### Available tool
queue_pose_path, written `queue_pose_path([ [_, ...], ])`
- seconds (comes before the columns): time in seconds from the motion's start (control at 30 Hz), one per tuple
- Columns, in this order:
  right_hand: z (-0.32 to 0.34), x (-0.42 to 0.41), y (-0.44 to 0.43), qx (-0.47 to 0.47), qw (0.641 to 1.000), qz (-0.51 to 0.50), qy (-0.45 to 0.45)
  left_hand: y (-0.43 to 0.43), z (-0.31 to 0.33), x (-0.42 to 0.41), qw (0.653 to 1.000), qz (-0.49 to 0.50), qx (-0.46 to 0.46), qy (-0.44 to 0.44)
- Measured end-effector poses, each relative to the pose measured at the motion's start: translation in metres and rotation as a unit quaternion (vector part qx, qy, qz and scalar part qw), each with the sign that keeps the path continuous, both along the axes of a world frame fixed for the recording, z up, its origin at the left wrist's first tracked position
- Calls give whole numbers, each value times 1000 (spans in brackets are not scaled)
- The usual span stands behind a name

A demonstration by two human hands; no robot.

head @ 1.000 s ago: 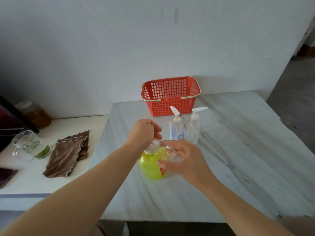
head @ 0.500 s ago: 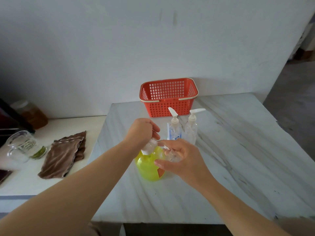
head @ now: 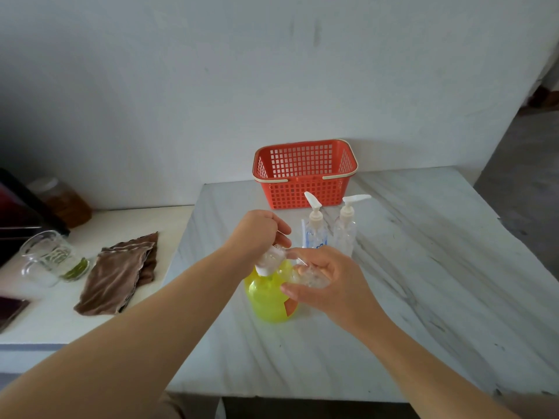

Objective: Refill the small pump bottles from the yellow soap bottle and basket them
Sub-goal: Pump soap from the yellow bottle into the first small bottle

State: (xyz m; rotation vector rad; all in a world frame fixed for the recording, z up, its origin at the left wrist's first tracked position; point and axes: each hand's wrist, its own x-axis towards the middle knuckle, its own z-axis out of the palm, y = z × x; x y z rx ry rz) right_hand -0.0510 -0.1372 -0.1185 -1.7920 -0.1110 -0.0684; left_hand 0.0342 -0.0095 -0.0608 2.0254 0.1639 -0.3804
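Indoors, on a marble table (head: 423,297), a red basket (head: 302,189) stands by the wall. The left hand (head: 257,234) grips the white pump (head: 269,262) of the yellow soap bottle (head: 266,300); the right hand (head: 332,288) holds a small clear bottle (head: 308,275) at it. Two pump bottles (head: 316,234) stand between basket and hands.

place: home, likely a kitchen corner | signs: marble table (head: 423,267), plain wall (head: 272,71), cloth (head: 121,273), glass jug (head: 48,258), jar (head: 63,201) on side counter (head: 36,322)

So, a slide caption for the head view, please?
Left hand grips the pump of the yellow bottle; right hand holds a small bottle beside it.
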Motion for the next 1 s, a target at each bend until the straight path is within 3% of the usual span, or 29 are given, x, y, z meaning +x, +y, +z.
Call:
queue_pose_path([
  [0.33,-4,-3,1,-2,1000,-8,2,0,-11,-4,999,5,28,-24],
  [0.63,-5,0,3,-17,1000,-14,-17,0,6,-3,999,-11,1,39],
  [1.0,-8,-2,2,3,1000,-16,-4,-1,-12,-2,1000,21,22,-5],
])
